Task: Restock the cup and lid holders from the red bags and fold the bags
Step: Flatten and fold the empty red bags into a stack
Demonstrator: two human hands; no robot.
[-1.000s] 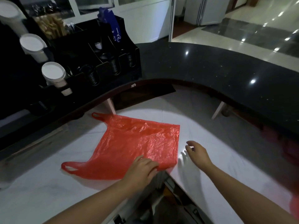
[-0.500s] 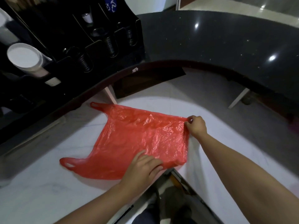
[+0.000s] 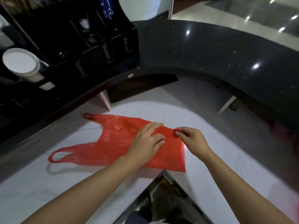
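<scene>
A red plastic bag (image 3: 113, 143) lies on the white counter (image 3: 48, 183), its two handles pointing left. Its right part is folded over on itself. My left hand (image 3: 145, 141) lies flat on the bag near the fold, fingers straight and pressing down. My right hand (image 3: 192, 139) pinches the folded corner of the bag between thumb and fingers, just right of the left hand. The black cup and lid holder (image 3: 77, 50) stands at the upper left, with white cups (image 3: 21, 62) in one slot and black lid stacks in others.
A raised curved black ledge (image 3: 210, 54) runs behind the white counter from left to right. The counter's front edge forms a notch at bottom centre, with dark space below. A blurred red shape (image 3: 281, 131) shows at the right edge.
My right hand has pulled the bag's far right corner toward me and folded it over. My left hand has slid up onto the fold. The camera has tilted further down.
</scene>
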